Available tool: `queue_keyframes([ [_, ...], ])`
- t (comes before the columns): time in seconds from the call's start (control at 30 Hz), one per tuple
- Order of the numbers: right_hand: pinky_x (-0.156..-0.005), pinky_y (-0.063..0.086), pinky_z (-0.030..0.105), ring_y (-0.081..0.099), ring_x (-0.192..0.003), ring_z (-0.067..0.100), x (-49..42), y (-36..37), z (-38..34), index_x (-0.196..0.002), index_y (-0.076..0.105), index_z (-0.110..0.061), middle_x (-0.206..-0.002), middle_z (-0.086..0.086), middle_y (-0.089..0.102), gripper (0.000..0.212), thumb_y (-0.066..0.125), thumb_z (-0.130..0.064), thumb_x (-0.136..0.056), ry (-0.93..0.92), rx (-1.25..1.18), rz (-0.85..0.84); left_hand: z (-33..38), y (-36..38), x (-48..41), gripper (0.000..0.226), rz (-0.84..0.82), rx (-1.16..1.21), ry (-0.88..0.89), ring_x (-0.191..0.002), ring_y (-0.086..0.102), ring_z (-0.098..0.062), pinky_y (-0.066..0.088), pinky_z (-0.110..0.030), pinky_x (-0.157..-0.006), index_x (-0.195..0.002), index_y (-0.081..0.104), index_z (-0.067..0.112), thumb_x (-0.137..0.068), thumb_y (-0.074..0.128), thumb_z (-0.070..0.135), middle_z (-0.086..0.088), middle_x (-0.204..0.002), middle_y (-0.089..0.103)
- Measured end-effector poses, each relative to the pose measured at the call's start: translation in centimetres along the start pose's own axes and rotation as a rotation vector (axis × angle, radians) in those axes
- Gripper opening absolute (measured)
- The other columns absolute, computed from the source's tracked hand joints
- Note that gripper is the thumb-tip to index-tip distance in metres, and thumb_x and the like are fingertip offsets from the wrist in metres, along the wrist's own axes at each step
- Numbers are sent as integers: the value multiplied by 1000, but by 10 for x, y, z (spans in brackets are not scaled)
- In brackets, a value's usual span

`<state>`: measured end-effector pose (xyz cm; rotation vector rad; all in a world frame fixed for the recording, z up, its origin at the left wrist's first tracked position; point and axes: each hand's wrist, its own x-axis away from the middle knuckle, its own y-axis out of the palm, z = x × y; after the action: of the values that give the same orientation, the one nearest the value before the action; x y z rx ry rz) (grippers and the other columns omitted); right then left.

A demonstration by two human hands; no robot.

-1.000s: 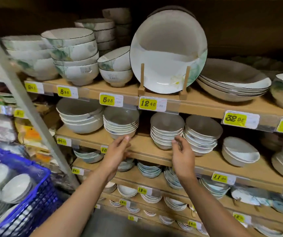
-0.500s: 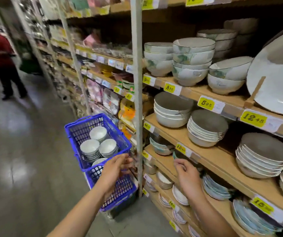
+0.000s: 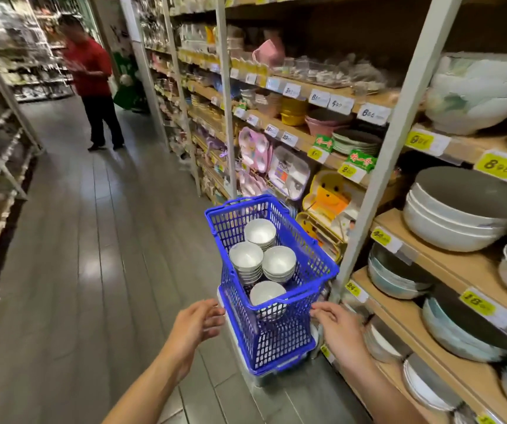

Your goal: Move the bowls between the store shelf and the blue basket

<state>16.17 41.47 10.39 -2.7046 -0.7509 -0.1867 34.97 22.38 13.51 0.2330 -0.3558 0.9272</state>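
Setting: store aisle, grey plank floor (image 3: 93, 240), wood shelf (image 3: 429, 260) along R side.
Basket: blue basket (image 3: 276, 341) sits on pale base (image 3: 263, 377) on floor, just beside shelf upright (image 3: 368, 209).
Contents: 4 stacks of white bowls (image 3: 279, 261) inside, rims up.
L hand: left hand (image 3: 198, 324) released, fingers straight, at near-L corner; contact unclear.
R hand: right hand (image 3: 338, 328) released, fingers loosely bent, tips at near-R corner; holds nothing.
Shelf stock: larger bowls (image 3: 457, 218) stacked; yellow price tags (image 3: 495, 166).
Bkgd: person in red top (image 3: 90, 71), far down aisle.
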Motion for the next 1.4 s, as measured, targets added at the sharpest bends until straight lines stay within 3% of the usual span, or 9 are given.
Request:
queue_keyframes([
  [0.2, -60, 44, 7, 65, -78, 9, -32, 40, 11, -84, 68, -20, -81, -5, 71, 18, 65, -3, -86, 101, 21, 5, -3, -18, -47, 18, -10, -18, -75, -75, 67, -18, 52, -33, -73, -99, 68, 8, -95, 53, 17, -9, -92, 73],
  [0.37, -71, 45, 31, 57, -68, 13, -96, 57, 8, -92, 69, -18, -80, -1, 69, 9, 63, -12, -88, 139, 50, -11, 11, 3, -101, 19, -41, -76, -81, -74, 65, -16, 51, -29, -70, -98, 68, 10, -96, 52, 20, -1, -80, 72],
  [0.5, -78, 50, 30, 65, -86, 17, -159, 74, 5, -88, 66, -20, -93, 6, 72, 13, 60, -9, -90, 141, 62, -36, 22, 32, -153, 19, -53, -157, -80, -75, 62, -16, 48, -30, -73, -98, 66, 14, -98, 48, 18, -3, -89, 72],
  [0.7, -80, 45, 33, 57, -89, 22, -245, 90, 22, -81, 63, -16, -90, 9, 63, 11, 54, -14, -88, 245, 421, -261, 22, 84, -230, 16, -90, -339, -132, -71, 52, -17, 41, -21, -59, -96, 64, 7, -96, 49, 10, -4, -82, 62],
  [0.87, -91, 44, 32, 54, -120, 32, -290, 111, 53, -118, 56, -4, -129, 17, 58, 32, 51, -24, -94, 373, 772, -444, -11, 124, -291, 26, -158, -616, -229, -63, 49, -9, 39, -18, -57, -68, 51, 22, -91, 49, 10, 2, -72, 54],
  [0.97, -100, 43, 33, 48, -130, 31, -298, 124, 66, -133, 47, -2, -140, 20, 49, 45, 51, -25, -95, 469, 834, -510, -34, 135, -309, 18, -209, -689, -315, -92, 60, -21, 48, -34, -82, -103, 64, 15, -90, 53, 11, -8, -101, 63],
  [1.03, -101, 42, 32, 49, -130, 30, -306, 132, 80, -136, 46, 0, -141, 20, 49, 46, 50, -23, -96, 537, 855, -553, -56, 140, -328, 43, -253, -798, -391, -115, 59, -30, 48, -39, -96, -133, 52, 7, -93, 55, 22, -15, -126, 61],
  [1.2, -102, 40, 36, 48, -128, 33, -308, 138, 98, -134, 48, 4, -138, 23, 49, 43, 47, -17, -96, 678, 790, -529, -90, 145, -346, 41, -343, -1040, -540, -125, 51, -35, 40, -38, -100, -133, 50, -3, -101, 36, 20, -21, -137, 52],
  [1.4, -100, 46, 36, 51, -127, 31, -311, 140, 104, -139, 41, 3, -141, 20, 49, 47, 45, -17, -97, 755, 773, -490, -100, 144, -354, 46, -350, -1124, -596, -115, 57, -32, 46, -34, -91, -129, 52, -3, -95, 47, 27, -19, -129, 58],
])
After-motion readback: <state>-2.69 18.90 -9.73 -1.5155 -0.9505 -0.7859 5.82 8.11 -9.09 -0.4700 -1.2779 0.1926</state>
